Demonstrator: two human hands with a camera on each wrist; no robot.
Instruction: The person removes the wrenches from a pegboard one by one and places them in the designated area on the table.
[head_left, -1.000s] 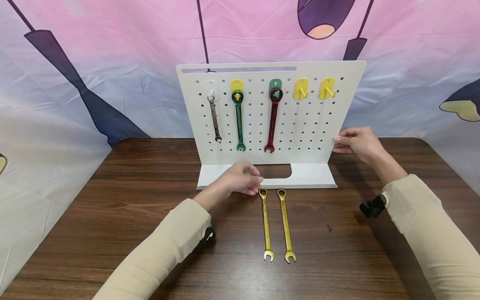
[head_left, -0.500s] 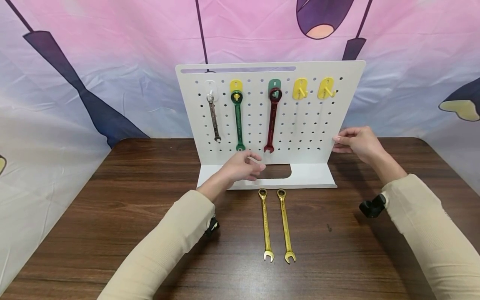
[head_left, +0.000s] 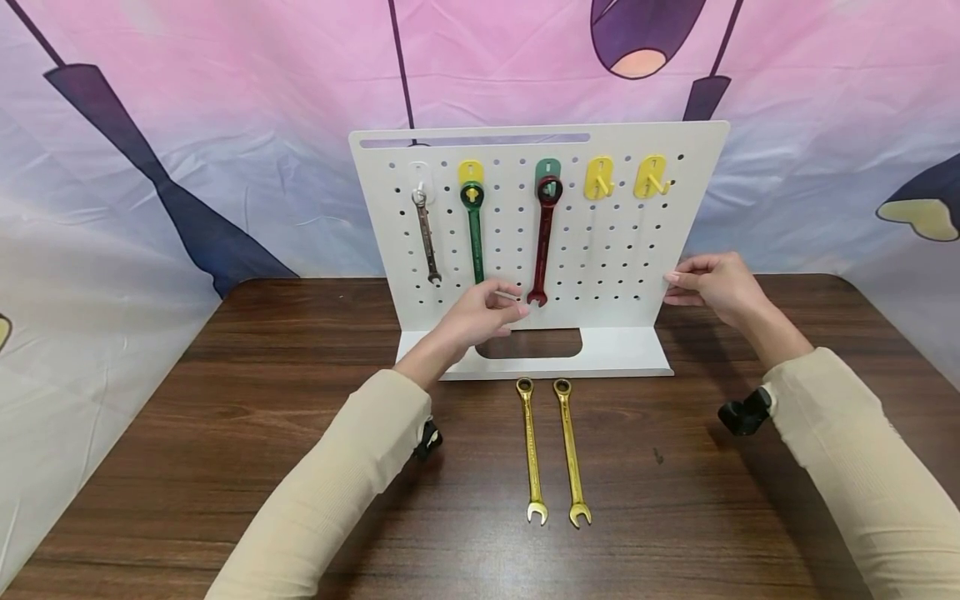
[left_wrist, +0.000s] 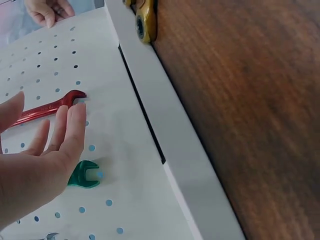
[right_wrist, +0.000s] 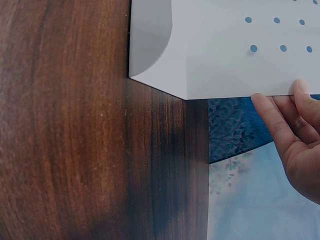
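My left hand (head_left: 483, 312), fingers loosely bent and holding nothing, is in front of the lower part of a white pegboard (head_left: 630, 312). Its fingertips are close to the open end of a red combination wrench (head_left: 543, 242); the lower end of a green wrench (head_left: 476, 233) is behind this hand in the head view, while its jaw end (left_wrist: 85, 175) shows in the left wrist view. My right hand (head_left: 716, 287) pinches the pegboard's right edge, thumb (right_wrist: 301, 90) at the front and fingers behind. Two gold wrenches, a left one (head_left: 532, 450) and a right one (head_left: 572, 450), lie side by side on the table.
A small silver wrench (head_left: 427, 242) hangs at the board's left. Two yellow hooks, one nearer the middle (head_left: 599, 178) and one farther right (head_left: 650, 177), are at its upper right. The board's base (head_left: 630, 350) stands on a brown wooden table (head_left: 247, 400) before a patterned cloth (head_left: 225, 167).
My left hand has risen from beside the gold wrenches' ring ends to the lower ends of the hanging green and red wrenches. The right hand stays at the board's edge.
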